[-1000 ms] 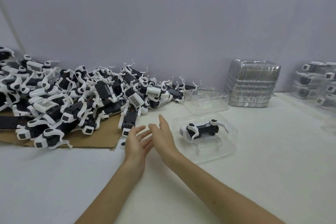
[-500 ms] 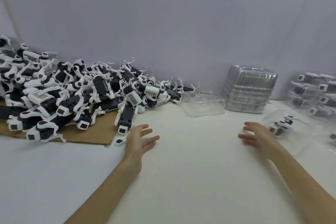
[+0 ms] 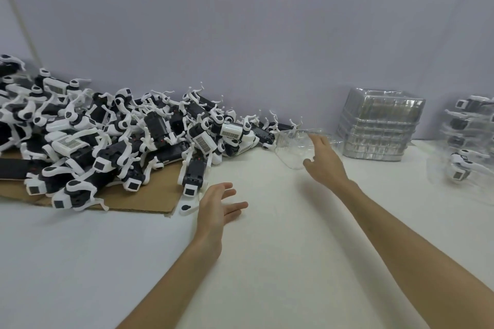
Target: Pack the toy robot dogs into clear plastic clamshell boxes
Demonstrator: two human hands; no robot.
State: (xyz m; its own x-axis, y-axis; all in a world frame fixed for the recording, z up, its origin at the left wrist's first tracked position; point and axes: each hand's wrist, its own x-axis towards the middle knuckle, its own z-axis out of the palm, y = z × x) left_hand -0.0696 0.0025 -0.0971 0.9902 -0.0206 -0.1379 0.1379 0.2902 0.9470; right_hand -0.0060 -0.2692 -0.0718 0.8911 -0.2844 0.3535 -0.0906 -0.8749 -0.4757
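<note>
- Your right hand point(image 3: 324, 160) was stretched to 1 o'clock, onto an empty clear box point(image 3: 292, 148). The fingers lay fairly straight across the box and the thumb sat at its near rim. Whether you pinched it or only touched it could not be told.
- Your left hand point(image 3: 217, 203) was spread and relaxed at 11 o'clock, low over the table point(image 3: 267, 262), and held nothing.
- The box lay on the table, just beside the right end of the dogs point(image 3: 112, 141). It looked thin, light, springy and slick, so a squeeze would likely buckle it. The rim seemed the best hold.
- The dogs were heaped from 9 to 12 o'clock, partly on cardboard point(image 3: 149, 201). Their bodies looked rigid and their white legs thin and tangled. Lifting by the body should be safest, as the legs might snag.
- The nearest dog point(image 3: 193, 176) lay just beyond your left fingertips.
- A small loose white part point(image 3: 187, 208) lay just beside your left hand.
- Stray legs reached the box's far side and might catch it.
- A stack point(image 3: 379, 128) of empty boxes stood at 2 o'clock by the wall, and packed boxes point(image 3: 470, 139) stood at 3 o'clock.
</note>
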